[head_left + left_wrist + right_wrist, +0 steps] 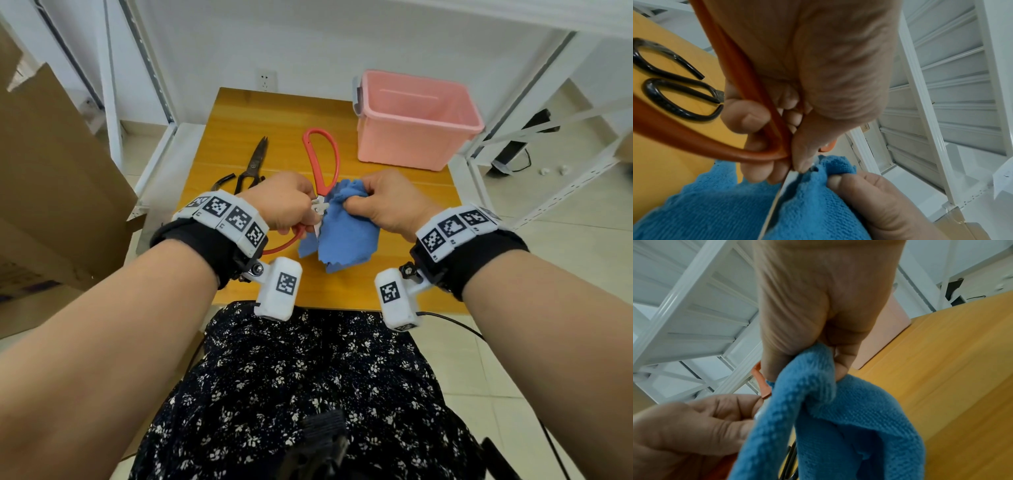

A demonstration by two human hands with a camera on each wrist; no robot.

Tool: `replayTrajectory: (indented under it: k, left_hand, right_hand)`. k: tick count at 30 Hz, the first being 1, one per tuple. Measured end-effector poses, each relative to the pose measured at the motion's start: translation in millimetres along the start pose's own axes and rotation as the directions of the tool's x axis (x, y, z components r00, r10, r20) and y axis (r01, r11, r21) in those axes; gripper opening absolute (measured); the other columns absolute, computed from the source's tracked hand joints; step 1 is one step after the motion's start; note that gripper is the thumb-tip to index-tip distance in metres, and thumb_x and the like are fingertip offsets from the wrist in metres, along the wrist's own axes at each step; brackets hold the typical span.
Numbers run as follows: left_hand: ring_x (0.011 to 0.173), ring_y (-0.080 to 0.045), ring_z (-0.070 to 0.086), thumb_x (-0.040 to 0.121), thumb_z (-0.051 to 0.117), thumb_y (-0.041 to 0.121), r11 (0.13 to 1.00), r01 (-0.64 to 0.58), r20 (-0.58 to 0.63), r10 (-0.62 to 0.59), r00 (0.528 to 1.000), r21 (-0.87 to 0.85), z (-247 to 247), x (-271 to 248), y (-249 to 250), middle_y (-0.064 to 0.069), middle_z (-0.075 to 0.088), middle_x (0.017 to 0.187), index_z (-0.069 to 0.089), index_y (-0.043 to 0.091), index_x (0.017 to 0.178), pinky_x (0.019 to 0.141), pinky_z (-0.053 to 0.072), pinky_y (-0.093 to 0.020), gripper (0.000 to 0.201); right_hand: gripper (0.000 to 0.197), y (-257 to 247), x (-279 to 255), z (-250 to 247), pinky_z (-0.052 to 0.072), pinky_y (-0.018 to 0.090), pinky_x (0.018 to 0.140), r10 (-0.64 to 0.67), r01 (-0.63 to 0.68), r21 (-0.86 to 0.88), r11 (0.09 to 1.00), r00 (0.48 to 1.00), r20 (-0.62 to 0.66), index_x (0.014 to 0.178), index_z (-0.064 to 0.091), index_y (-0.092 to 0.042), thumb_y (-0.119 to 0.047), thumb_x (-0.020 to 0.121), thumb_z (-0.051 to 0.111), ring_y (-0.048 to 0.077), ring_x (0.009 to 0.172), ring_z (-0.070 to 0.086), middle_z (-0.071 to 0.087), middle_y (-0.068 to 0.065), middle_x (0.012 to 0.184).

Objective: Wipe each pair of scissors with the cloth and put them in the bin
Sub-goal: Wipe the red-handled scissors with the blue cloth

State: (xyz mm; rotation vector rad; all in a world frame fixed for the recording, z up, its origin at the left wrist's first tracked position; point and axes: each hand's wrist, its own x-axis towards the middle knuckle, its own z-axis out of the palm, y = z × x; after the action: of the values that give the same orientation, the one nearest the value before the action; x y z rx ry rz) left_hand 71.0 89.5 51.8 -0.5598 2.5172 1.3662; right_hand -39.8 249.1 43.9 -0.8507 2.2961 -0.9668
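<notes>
Gripping the red-handled scissors (320,164) near the pivot, my left hand (281,200) steadies them mid-table while my right hand (387,200) pinches the blue cloth (346,233) against the blade. Fingers sit close to the edge; a slip could cut. The black scissors (253,164) wait left, the pink bin (414,120) far right.

Wrist straps (202,243): black fabric, one per wrist.
Marker bands (227,217): white blocks, black square codes.
Wrist cameras (279,289): white housings, coded, screw-mounted.
Cable (452,320): black, right unit.
Skirt (301,387): dark, white floral print.

bin (416,137) behind cloth (342,233), scissors (255,164) left
</notes>
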Motion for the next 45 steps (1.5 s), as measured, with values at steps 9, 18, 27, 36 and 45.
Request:
replayTrajectory:
  k: [9, 18, 27, 36, 45]
  left_hand:
    - [0.064, -0.024, 0.062, 0.089, 0.063, 0.002, 1.000, 0.011, 0.011, -0.011, 1.000, -0.011, -1, 1, 2, -0.021, 0.072, 0.083, 0.050, 0.006, 0.082, 0.047, 0.040, -0.030, 0.015]
    - [0.060, -0.026, 0.063, 0.089, 0.061, -0.002, 0.998, 0.028, 0.015, -0.027, 1.000, -0.062, -1, 2, -6, -0.026, 0.070, 0.085, 0.051, 0.003, 0.085, 0.045, 0.039, -0.029, 0.012]
    - [0.059, -0.025, 0.062, 0.088, 0.061, -0.003, 0.998, 0.025, 0.035, -0.023, 0.999, -0.062, 4, 4, -5, -0.023, 0.070, 0.081, 0.052, 0.003, 0.085, 0.047, 0.040, -0.029, 0.011]
    - [0.047, -0.018, 0.059, 0.087, 0.057, -0.008, 0.989, 0.001, 0.033, 0.004, 0.999, -0.145, 0, 2, -13, -0.019, 0.066, 0.071, 0.055, 0.002, 0.086, 0.044, 0.038, -0.027, 0.010]
    - [0.055, -0.021, 0.061, 0.091, 0.059, -0.003, 0.936, -0.007, -0.003, 0.006, 1.000, -0.353, -8, -3, -32, -0.011, 0.069, 0.069, 0.060, -0.001, 0.081, 0.040, 0.040, -0.023, 0.010]
  right_hand:
    - [0.010, 2, -1, 2, 0.057, 0.031, 0.073, 0.000, -0.002, 0.119, 0.993, 1.000, 0.020, 0.091, 0.074, -0.009, -0.016, 0.084, 0.073, 0.013, 0.079, 0.069, 0.075, 0.006, 0.087]
    - [0.019, 1, -3, 2, 0.043, 0.020, 0.054, 0.016, -0.017, 0.110, 0.994, 1.000, 0.012, 0.069, 0.062, -0.015, -0.004, 0.084, 0.066, 0.005, 0.057, 0.056, 0.060, -0.005, 0.064]
    - [0.010, 3, -4, 7, 0.048, 0.025, 0.058, 0.018, -0.021, 0.097, 0.995, 0.999, 0.032, 0.073, 0.067, -0.012, -0.013, 0.082, 0.072, 0.010, 0.063, 0.061, 0.065, -0.004, 0.065]
    - [0.019, 2, -1, -4, 0.054, 0.027, 0.068, 0.027, -0.040, 0.238, 0.970, 0.998, 0.057, 0.085, 0.069, 0.001, 0.007, 0.083, 0.052, 0.015, 0.076, 0.065, 0.071, 0.010, 0.087]
    - [0.026, 31, -9, -7, 0.059, 0.029, 0.077, 0.121, -0.194, 0.669, 0.718, 0.981, 0.153, 0.113, 0.062, -0.002, 0.011, 0.092, 0.053, 0.023, 0.101, 0.066, 0.067, 0.012, 0.111]
